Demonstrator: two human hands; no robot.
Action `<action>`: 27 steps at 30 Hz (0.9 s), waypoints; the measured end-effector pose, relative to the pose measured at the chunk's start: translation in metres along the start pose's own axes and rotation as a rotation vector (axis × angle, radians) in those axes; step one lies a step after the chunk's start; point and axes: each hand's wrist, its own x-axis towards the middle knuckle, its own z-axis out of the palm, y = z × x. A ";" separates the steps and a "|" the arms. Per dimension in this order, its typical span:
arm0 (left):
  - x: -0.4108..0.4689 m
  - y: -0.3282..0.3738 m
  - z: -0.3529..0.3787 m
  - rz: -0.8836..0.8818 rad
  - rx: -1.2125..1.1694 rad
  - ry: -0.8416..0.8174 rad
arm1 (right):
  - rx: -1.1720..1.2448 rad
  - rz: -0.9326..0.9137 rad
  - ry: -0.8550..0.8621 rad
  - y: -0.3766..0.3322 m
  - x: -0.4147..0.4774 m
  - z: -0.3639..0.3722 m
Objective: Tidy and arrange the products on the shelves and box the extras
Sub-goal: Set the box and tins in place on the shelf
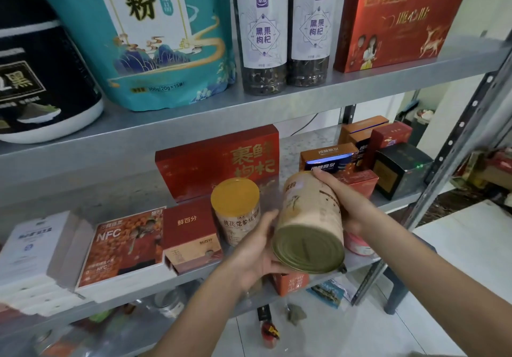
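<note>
On the middle shelf (293, 146) a yellow-lidded can (235, 207) stands upright; just right, the left hand (257, 251) cups a tilted beige can (310, 218) at its base; the right hand (346, 204) wraps its fingers (322, 175) round the top.

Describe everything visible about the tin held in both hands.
The peach-coloured cylindrical tin with a paper-look label is held tilted in the air, its dull gold ribbed metal base facing the camera, its top pointing toward the grey metal middle shelf. Its side print is too blurred to read. The left hand cups its lower left side at the base rim; the right hand wraps its upper right side. An upright similar tin with an orange lid stands just left of it.
</note>
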 end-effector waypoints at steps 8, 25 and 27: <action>-0.005 0.003 0.014 0.113 0.094 0.034 | -0.467 -0.154 0.060 -0.037 -0.001 0.014; -0.005 0.015 -0.001 0.307 0.371 -0.098 | -0.643 -0.418 0.048 -0.035 -0.015 0.008; 0.000 0.013 0.001 0.350 0.451 -0.094 | -0.774 -0.557 0.105 -0.037 -0.020 0.017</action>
